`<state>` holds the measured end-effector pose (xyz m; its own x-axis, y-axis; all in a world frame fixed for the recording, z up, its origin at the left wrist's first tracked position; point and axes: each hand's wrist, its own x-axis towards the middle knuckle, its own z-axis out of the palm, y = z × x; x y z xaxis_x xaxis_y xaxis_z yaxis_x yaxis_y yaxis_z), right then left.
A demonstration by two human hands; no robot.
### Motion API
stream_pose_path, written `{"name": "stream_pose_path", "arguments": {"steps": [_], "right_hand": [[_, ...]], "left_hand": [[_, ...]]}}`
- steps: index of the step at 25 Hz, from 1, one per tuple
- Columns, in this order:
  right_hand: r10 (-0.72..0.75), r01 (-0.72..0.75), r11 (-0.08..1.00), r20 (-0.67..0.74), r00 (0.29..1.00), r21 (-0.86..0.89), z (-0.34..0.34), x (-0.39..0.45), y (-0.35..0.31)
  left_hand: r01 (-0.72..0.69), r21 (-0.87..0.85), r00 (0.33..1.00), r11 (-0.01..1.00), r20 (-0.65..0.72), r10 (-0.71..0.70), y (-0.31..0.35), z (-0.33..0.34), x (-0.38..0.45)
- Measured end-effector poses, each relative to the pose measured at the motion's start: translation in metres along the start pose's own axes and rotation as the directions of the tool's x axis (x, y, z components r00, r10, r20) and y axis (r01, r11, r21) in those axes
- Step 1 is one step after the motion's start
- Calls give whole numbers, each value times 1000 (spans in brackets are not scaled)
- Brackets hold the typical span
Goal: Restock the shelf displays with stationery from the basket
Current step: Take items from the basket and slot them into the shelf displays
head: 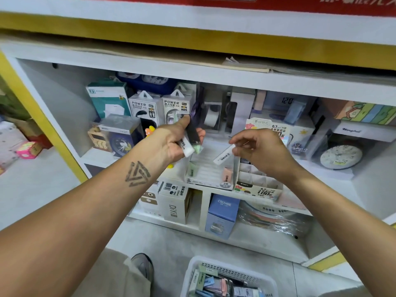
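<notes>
The left hand (171, 142) grasps a small bunch of lead cases (191, 142), white, black and green, with the thumb on top. The right hand (257, 148) pinches one white lead case (222, 156) at its upper end, tilted, just above the open display box (205, 168) on the shelf (214, 73). In this box stand a green case (192, 169) and a pink case (226, 174). The white basket (214, 269) with more stationery stands on the floor below.

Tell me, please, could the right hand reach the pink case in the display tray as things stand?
Probably yes: the pink case stands uncovered just below the right hand, but that hand already pinches a white case.
</notes>
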<state>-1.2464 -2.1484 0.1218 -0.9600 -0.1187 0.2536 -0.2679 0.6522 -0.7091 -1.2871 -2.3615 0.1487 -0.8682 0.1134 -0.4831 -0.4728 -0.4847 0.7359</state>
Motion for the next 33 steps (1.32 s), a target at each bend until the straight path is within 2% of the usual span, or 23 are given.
{"name": "stream_pose_path", "arguments": {"steps": [9, 15, 19, 25, 33], "right_hand": [[-118, 146, 948, 113, 986, -282, 29, -3, -3], [-145, 173, 949, 123, 982, -263, 37, 0, -7], [-157, 198, 928, 151, 976, -317, 37, 2, -7], [-161, 180, 952, 94, 982, -247, 47, 6, -10], [-196, 233, 918, 142, 970, -321, 59, 7, -15]], "left_hand": [[-21, 32, 1000, 999, -6, 21, 6, -14, -4], [-25, 55, 1000, 998, -13, 26, 8, -18, -7], [-25, 62, 1000, 998, -14, 26, 8, -19, -8], [-20, 63, 999, 998, -25, 22, 7, -21, -8], [-11, 48, 1000, 999, -22, 12, 10, -25, -8]]}}
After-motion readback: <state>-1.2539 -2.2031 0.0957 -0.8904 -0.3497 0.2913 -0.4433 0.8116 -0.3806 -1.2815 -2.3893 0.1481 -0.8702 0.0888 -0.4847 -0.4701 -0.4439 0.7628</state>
